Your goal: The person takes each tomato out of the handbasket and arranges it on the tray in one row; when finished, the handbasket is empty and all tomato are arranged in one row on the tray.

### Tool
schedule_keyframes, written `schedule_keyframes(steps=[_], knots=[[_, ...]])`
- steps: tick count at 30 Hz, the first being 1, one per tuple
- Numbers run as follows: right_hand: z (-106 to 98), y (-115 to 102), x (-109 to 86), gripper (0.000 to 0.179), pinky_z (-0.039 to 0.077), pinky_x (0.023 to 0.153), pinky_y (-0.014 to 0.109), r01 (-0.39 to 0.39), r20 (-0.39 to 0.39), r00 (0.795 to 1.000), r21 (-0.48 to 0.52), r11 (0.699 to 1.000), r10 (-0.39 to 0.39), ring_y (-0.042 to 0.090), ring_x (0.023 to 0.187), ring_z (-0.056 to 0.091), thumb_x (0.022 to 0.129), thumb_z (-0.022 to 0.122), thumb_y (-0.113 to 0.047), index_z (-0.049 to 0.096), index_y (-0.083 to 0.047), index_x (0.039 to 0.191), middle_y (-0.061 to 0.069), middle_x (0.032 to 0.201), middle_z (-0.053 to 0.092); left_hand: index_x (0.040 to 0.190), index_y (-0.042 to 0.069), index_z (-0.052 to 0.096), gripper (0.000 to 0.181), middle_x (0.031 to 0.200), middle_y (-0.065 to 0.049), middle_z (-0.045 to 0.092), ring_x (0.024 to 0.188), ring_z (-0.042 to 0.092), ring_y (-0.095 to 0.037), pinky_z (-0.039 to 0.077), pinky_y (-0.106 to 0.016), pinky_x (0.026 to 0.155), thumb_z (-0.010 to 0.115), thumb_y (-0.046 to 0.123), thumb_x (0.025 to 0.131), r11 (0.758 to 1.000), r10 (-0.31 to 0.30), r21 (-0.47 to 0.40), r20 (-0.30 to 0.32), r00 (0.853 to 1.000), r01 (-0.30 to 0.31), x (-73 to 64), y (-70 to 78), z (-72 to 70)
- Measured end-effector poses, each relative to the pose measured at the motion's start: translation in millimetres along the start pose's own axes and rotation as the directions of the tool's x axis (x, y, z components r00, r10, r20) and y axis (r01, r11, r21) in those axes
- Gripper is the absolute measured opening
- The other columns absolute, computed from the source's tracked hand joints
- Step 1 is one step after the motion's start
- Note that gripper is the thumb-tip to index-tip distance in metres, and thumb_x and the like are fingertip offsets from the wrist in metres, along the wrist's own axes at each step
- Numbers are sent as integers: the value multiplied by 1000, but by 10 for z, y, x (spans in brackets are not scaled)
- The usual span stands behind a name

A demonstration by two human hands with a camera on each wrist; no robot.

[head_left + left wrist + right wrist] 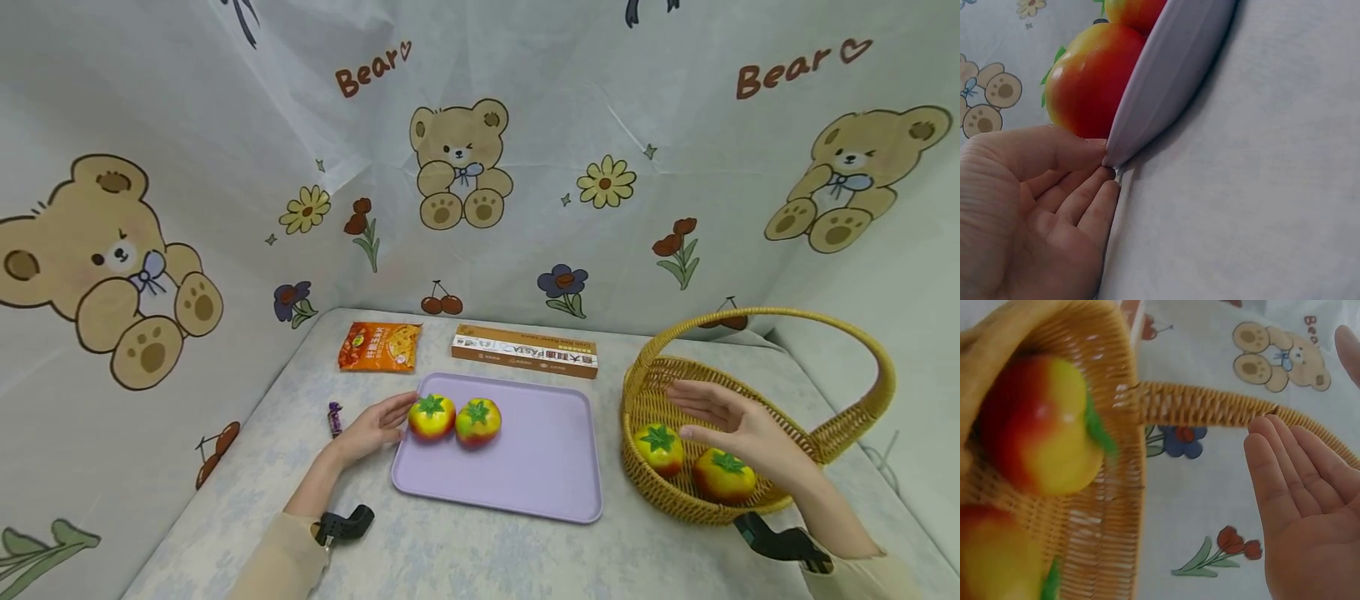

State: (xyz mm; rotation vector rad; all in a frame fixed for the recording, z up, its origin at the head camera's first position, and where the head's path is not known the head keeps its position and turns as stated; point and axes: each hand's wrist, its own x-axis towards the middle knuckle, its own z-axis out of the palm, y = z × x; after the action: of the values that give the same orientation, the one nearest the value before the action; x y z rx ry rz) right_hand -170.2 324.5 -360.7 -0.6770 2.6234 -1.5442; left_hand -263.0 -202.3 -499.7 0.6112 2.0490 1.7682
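My left hand [377,425] is at the left edge of a lilac tray [525,458], fingertips and thumb tip right at its rim in the left wrist view. Two glossy yellow-red toy fruits [478,422] with green leafy tops sit side by side in the tray, near that hand. Over the wicker basket [637,392] on the right, my right hand [750,429] hovers with straight fingers, thumb apart and nothing in its grasp. Inside the basket lie two similar toy fruits [658,450], partly below the hand in the head view.
Behind the tray lie an orange snack bag [380,347] and a long pasta box [525,351]. A small purple-wrapped candy [334,419] is left of the left hand. The basket's tall handle [765,312] arches above it. A bear-print cloth [540,108] hangs behind.
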Motion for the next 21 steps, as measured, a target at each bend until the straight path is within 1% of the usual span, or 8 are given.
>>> schedule_keyframes(steps=[2, 5, 7, 9, 12, 16, 19, 21], knots=[[-19, 42, -4, 51, 52, 82, 20, -28, -6, 1000, -27, 999, 27, 0, 109, 55, 91, 61, -6, 41, 6, 136, -7, 128, 55, 146, -5, 23, 66, 152, -21, 21, 138, 23, -32, 25, -38, 110, 50, -11, 87, 1000, -3, -2, -4, 1000, 3, -5, 1, -2], [-46, 124, 3, 52, 53, 81, 21, -75, -7, 997, -73, 994, 75, -1, 106, 56, 91, 62, -12, 42, 5, 136, 6, 130, 54, 146, -5, 23, 66, 152, -21, 21, 138, 22, -33, 24, -39, 110, 50, -11, 87, 1000, 7, -3, -10, 1000, -7, -7, 2, 0], [-64, 204, 2, 53, 53, 80, 22, -105, -2, 994, -108, 989, 106, 1, 106, 56, 91, 63, -15, 43, 4, 135, 17, 130, 53, 146, -5, 23, 65, 152, -21, 21, 138, 23, -34, 24, -39, 110, 50, -11, 87, 1000, 12, -5, -10, 1000, -12, -6, -5, 4], [-80, 298, -7, 55, 53, 80, 22, -129, 11, 991, -151, 980, 133, 6, 107, 57, 90, 65, -17, 43, 5, 135, 24, 130, 51, 146, -5, 23, 65, 152, -21, 21, 137, 23, -34, 24, -40, 110, 50, -10, 87, 1000, 12, -2, -6, 1000, -12, -6, -15, 12], [-84, 427, -20, 58, 53, 79, 22, -144, 34, 987, -209, 967, 154, 20, 109, 59, 88, 67, -19, 44, 6, 135, 26, 129, 52, 146, -5, 24, 65, 152, -21, 21, 137, 23, -34, 24, -41, 110, 50, -10, 87, 1000, 1, 5, -4, 1000, -1, -8, -39, 21], [-58, 519, 5, 61, 52, 82, 23, -127, 55, 988, -247, 961, 145, 37, 112, 55, 86, 69, -20, 43, 8, 134, 26, 129, 52, 146, -5, 24, 65, 152, -21, 21, 138, 23, -34, 23, -42, 110, 50, -11, 87, 1000, -5, 8, -7, 1000, 5, -12, -51, 15], [-30, 589, 38, 63, 51, 85, 23, -113, 62, 989, -271, 956, 134, 42, 113, 52, 85, 70, -21, 43, 10, 133, 28, 129, 51, 146, -5, 24, 65, 152, -21, 22, 138, 23, -33, 24, -42, 110, 50, -11, 87, 1000, -4, 10, -8, 1000, 4, -10, -39, 11], [-7, 648, 49, 65, 50, 86, 23, -114, 65, 988, -285, 952, 138, 42, 114, 51, 84, 71, -23, 43, 10, 133, 28, 129, 50, 146, -5, 24, 65, 152, -21, 22, 138, 23, -33, 24, -41, 110, 50, -11, 87, 1000, -4, 14, -9, 1000, 4, -7, -27, 12]])
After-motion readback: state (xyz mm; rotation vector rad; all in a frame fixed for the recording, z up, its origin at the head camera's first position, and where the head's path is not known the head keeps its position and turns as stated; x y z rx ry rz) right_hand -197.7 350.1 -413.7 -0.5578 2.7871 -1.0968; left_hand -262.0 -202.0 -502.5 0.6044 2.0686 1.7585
